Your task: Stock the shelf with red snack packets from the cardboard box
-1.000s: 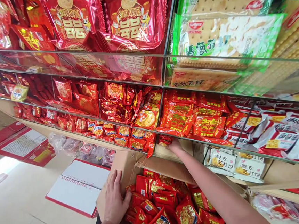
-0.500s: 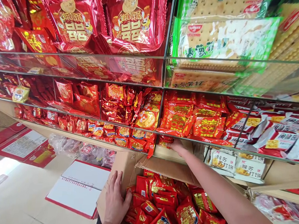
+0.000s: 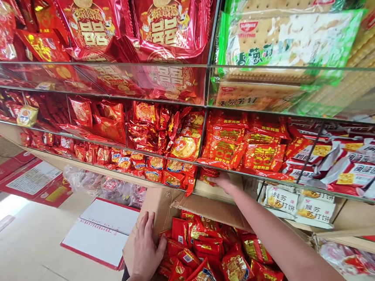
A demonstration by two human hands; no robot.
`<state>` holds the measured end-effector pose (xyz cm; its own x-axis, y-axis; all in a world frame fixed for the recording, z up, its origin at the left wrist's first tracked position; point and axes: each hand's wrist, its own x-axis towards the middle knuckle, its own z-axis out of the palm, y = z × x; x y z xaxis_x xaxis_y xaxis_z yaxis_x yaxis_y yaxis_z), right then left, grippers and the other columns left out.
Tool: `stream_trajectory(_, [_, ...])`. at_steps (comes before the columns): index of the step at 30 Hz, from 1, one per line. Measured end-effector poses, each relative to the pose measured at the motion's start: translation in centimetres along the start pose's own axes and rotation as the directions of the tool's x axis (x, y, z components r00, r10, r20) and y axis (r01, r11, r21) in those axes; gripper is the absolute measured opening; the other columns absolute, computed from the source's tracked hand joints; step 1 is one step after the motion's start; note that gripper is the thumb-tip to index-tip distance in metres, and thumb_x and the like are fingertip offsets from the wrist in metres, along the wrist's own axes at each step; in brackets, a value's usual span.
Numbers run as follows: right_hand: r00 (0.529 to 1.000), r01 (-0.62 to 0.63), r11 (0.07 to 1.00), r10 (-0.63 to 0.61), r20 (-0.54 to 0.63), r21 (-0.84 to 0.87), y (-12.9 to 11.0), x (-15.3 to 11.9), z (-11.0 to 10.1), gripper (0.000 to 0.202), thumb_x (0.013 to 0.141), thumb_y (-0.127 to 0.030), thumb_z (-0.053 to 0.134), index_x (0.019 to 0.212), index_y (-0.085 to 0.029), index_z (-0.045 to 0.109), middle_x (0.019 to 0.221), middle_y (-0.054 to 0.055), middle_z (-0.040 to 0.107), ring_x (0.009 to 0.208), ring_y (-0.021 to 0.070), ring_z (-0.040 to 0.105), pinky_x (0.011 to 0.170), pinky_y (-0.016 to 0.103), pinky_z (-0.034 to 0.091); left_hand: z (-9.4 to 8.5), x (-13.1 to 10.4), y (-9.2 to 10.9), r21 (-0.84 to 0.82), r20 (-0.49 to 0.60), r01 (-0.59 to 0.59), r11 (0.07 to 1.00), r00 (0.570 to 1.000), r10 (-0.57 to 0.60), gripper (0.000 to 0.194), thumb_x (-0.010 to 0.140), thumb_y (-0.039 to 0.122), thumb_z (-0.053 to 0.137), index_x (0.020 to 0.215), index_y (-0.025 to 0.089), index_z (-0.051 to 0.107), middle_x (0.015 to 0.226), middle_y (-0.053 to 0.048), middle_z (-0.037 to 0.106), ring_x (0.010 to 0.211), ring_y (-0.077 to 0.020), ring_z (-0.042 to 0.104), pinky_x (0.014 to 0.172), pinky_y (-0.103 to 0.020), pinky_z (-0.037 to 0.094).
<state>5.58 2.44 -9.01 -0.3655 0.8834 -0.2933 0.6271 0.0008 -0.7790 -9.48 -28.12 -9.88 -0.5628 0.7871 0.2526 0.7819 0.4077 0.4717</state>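
My left hand (image 3: 147, 248) rests on the left edge of an open cardboard box (image 3: 165, 204), its fingers lying flat over the flap and the thumb toward the contents. Red snack packets (image 3: 204, 251) fill the box. My right hand (image 3: 223, 183) reaches into the low shelf compartment (image 3: 235, 193), its fingers around a red packet (image 3: 208, 174) at the compartment's left side. The fingertips are partly hidden behind the packet and the shelf edge above.
Above are shelves of red packets (image 3: 261, 158), large green-edged crackers (image 3: 268, 42) and white packets (image 3: 314, 210). Clear shelf fronts (image 3: 114, 79) cross the view. On the floor at left lie a white-and-red carton (image 3: 101, 229) and plastic-wrapped goods (image 3: 114, 188).
The view has shifted slightly. My right hand and the red packet have moved very little, and my left hand remains on the box edge.
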Motion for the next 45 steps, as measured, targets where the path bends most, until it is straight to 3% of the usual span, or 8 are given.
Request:
stream_trajectory(3, [0.999,-0.015,0.998,0.012,0.052,0.054,0.1,-0.1,-0.1,0.038,0.069,-0.032,0.066,0.103,-0.018,0.058,0.098,0.006,0.066,0.074,0.0156,0.062,0.057,0.023,0.05,0.0,0.0,0.0,0.004,0.004,0.001,1.0,1.0,-0.001,0.067,0.075,0.024,0.049,0.136,0.021,0.021,0.14,-0.012,0.029,0.128,-0.0267,0.028,0.1,-0.047,0.032])
stream_trajectory(7, [0.998,-0.038,0.998,0.035,0.049,0.05,0.4,-0.1,-0.4,0.039,0.065,-0.031,0.069,0.1,-0.016,0.059,0.096,0.008,0.066,0.071,0.0164,0.062,0.056,0.023,0.049,0.0,0.1,0.1,0.012,0.008,0.0,1.0,1.0,-0.001,0.067,0.075,0.026,0.049,0.135,0.02,0.022,0.14,-0.012,0.029,0.128,-0.0274,0.029,0.1,-0.047,0.032])
stream_trajectory(14, [0.998,-0.051,0.998,0.05,0.045,0.034,1.0,0.3,-0.4,0.042,0.053,-0.013,0.075,0.093,-0.015,0.062,0.09,0.007,0.066,0.077,0.0182,0.061,0.063,0.024,0.048,0.1,0.0,0.0,0.028,0.01,0.0,1.0,1.0,0.0,0.066,0.076,0.028,0.049,0.135,0.02,0.021,0.139,-0.013,0.03,0.127,-0.0281,0.03,0.098,-0.048,0.034])
stream_trajectory(22, [0.994,-0.066,0.988,0.054,0.092,0.14,0.1,0.2,-0.1,0.041,0.069,-0.023,0.066,0.108,-0.016,0.055,0.102,0.007,0.064,0.076,0.0137,0.062,0.057,0.02,0.05,0.1,0.0,-0.1,0.043,0.012,-0.008,0.999,1.0,0.008,0.064,0.077,0.028,0.048,0.135,0.02,0.021,0.139,-0.013,0.03,0.127,-0.0282,0.029,0.097,-0.049,0.035])
stream_trajectory(28, [0.994,-0.082,0.995,0.078,0.081,0.051,0.4,0.0,0.0,0.033,0.063,-0.022,0.071,0.093,-0.015,0.061,0.086,0.008,0.067,0.068,0.017,0.061,0.051,0.022,0.047,0.1,0.2,-0.1,0.058,0.016,-0.021,0.998,1.0,0.02,0.063,0.078,0.029,0.047,0.135,0.019,0.022,0.139,-0.014,0.03,0.128,-0.028,0.029,0.097,-0.048,0.035])
stream_trajectory(34, [0.999,-0.038,0.999,0.037,0.036,0.02,0.9,0.2,0.0,0.044,0.051,-0.013,0.076,0.092,-0.017,0.061,0.088,0.006,0.066,0.075,0.0185,0.061,0.06,0.024,0.048,0.1,0.1,-0.1,0.027,0.008,-0.004,1.0,1.0,0.004,0.063,0.077,0.029,0.048,0.134,0.02,0.023,0.14,-0.012,0.03,0.128,-0.0281,0.029,0.097,-0.048,0.035])
stream_trajectory(40, [0.999,-0.038,0.997,0.036,0.02,0.069,1.2,0.2,-0.3,0.033,0.059,-0.026,0.074,0.087,-0.015,0.061,0.074,0.005,0.066,0.061,0.0141,0.059,0.054,0.023,0.048,0.1,0.0,-0.1,0.008,0.007,-0.003,1.0,1.0,0.003,0.065,0.075,0.026,0.049,0.135,0.02,0.022,0.14,-0.012,0.029,0.128,-0.0275,0.028,0.099,-0.048,0.033])
stream_trajectory(45, [0.999,-0.038,0.996,0.036,0.031,0.075,1.3,0.4,-0.1,0.033,0.058,-0.028,0.075,0.085,-0.015,0.06,0.066,0.002,0.064,0.052,0.011,0.055,0.05,0.022,0.045,0.0,0.0,0.0,0.01,0.006,-0.003,1.0,1.0,0.003,0.065,0.076,0.027,0.049,0.135,0.021,0.023,0.139,-0.012,0.03,0.128,-0.0279,0.029,0.098,-0.048,0.034])
